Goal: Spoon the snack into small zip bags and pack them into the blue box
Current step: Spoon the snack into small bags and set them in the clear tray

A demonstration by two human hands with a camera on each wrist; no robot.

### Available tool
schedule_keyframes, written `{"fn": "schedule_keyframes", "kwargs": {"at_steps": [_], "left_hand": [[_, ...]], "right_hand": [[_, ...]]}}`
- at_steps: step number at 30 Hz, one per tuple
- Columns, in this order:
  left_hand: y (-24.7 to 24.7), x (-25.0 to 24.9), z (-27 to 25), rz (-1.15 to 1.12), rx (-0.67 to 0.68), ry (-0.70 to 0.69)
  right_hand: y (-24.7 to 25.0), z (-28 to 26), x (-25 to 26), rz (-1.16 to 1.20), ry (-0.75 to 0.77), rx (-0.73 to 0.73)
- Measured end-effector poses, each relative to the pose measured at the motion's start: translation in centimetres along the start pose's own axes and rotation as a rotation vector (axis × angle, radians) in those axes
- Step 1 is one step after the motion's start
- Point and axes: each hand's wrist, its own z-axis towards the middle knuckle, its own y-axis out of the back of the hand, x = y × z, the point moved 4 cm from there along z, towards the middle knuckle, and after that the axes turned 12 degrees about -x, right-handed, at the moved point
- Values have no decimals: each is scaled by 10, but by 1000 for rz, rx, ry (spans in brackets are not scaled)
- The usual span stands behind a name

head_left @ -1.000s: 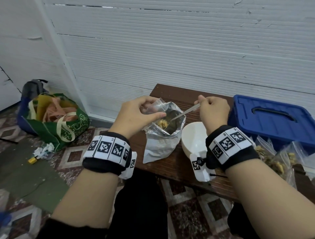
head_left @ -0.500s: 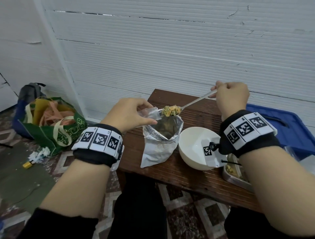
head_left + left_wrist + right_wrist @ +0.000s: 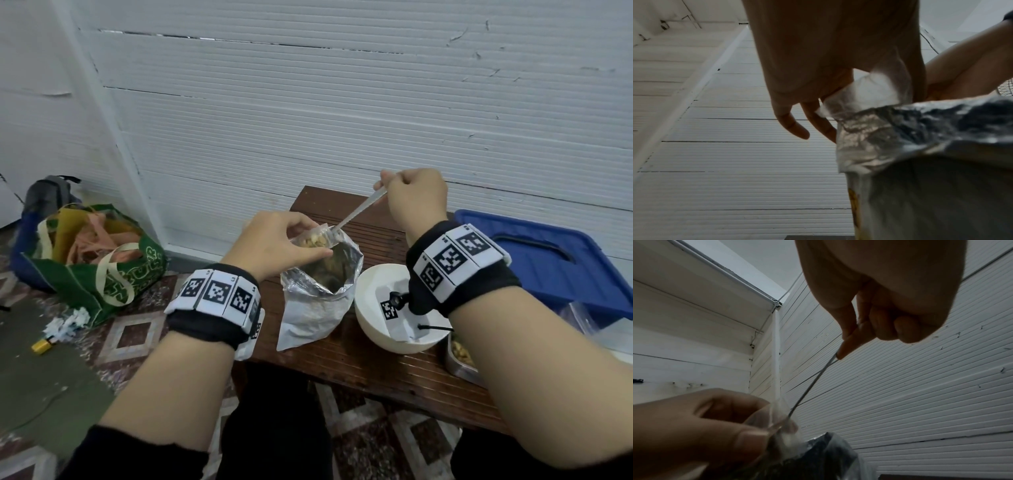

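Counter (image 3: pixel 359 363): a dark slatted wooden counter stood against the white ribbed wall and carried all the task items.
Blue box (image 3: pixel 555 263): it sat at the counter's right end, near the wall, with its lid on.
Foil pouch (image 3: pixel 318 301): the silver pouch stood open-mouthed on the counter, just left of the white bowl (image 3: pixel 370 301).
White bowl: it rested between the foil pouch and the blue box, partly hidden by the right wrist.
Metal tray (image 3: pixel 460 359): it lay at the counter's front edge under the right forearm, with some snack in it.
Left hand (image 3: pixel 274 243): its thumb and fingers pinched 1 small zip bag (image 3: pixel 317 238) by the rim, holding it just above the pouch mouth.
Small zip bag: clear, with snack (image 3: pixel 313 241) showing inside near its opening.
Right hand (image 3: pixel 416 198): its curled fingers gripped the handle end of the spoon (image 3: pixel 359 210), raised above the counter.
Spoon: it slanted down and left, its bowl end at the zip bag's opening.
Green bag (image 3: pixel 102 270): it sat on the tiled floor, well left of the counter.
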Motion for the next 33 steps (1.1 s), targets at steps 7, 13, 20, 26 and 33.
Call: {"fn": "schedule_keyframes", "kwargs": {"at_steps": [7, 13, 20, 26, 33], "left_hand": [[2, 4, -9, -170, -147, 55], [7, 14, -16, -221, -90, 110], [7, 13, -17, -229, -84, 136], [5, 10, -19, -276, -94, 158], [4, 10, -21, -314, -80, 192]], "right_hand": [[13, -12, 20, 299, 273, -4], [35, -7, 6, 274, 244, -232], [-6, -51, -15, -145, 455, 108], [-33, -89, -34, -331, 637, 309], [-27, -75, -34, -194, 318, 319]]}}
